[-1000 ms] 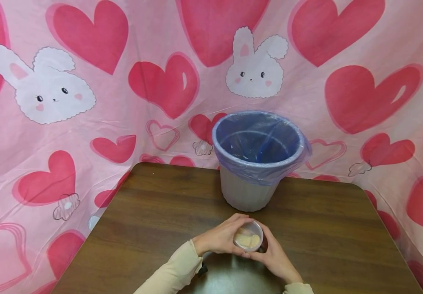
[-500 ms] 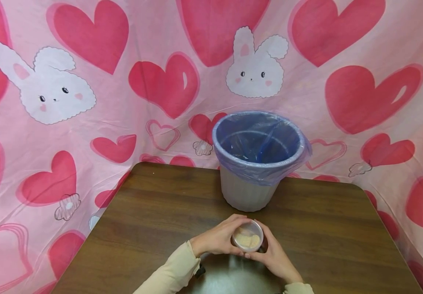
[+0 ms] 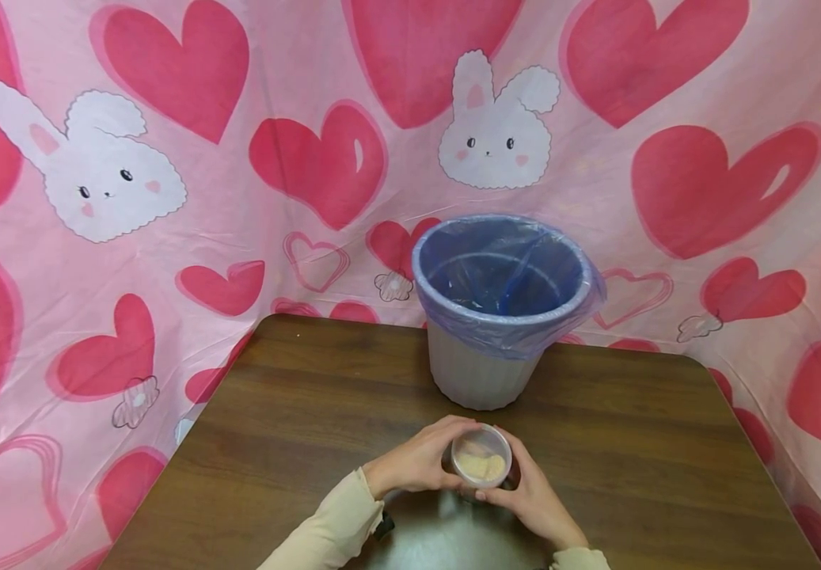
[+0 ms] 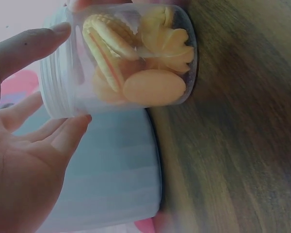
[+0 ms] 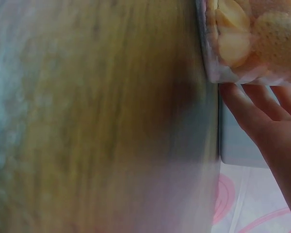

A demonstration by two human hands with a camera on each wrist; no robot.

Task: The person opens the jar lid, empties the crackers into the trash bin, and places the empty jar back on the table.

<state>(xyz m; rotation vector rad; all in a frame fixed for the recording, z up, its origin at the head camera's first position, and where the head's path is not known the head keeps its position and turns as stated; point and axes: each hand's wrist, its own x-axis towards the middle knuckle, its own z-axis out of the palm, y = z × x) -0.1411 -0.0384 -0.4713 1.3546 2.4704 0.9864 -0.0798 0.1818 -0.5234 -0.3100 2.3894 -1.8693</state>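
A pink fabric backdrop (image 3: pixel 296 59), creased in places, covers the back and both sides of the space. It is printed with deep-pink hearts (image 3: pixel 317 162), some of them only outlines, white rabbit heads (image 3: pixel 499 146) with drawn eyes and rosy cheeks, and small sketched flowers (image 3: pixel 393 286).

Against it stands a dark brown wood-grain table (image 3: pixel 324 396) with rounded far corners and a pale glare near its front edge. A tapered, ribbed, pale grey bin (image 3: pixel 477 380) stands upright near the far edge, its translucent blue plastic liner (image 3: pixel 510 336) folded over the rim.

Two cream sleeves (image 3: pixel 332 514) reach in from below. The left hand (image 3: pixel 417 459) and right hand (image 3: pixel 534 495) grip one clear cylindrical plastic jar (image 4: pixel 131 60) between them, upright, just in front of the bin. The left thumb and fingertips press opposite sides of its ridged whitish rim (image 4: pixel 56 73); the right hand curls round the other side. Whether the base touches the table I cannot tell.

Inside lie golden biscuits: a smooth oval one (image 4: pixel 155 87), a frilly-edged one (image 4: pixel 169 48) and a layered one with a reddish line (image 4: pixel 106 60).
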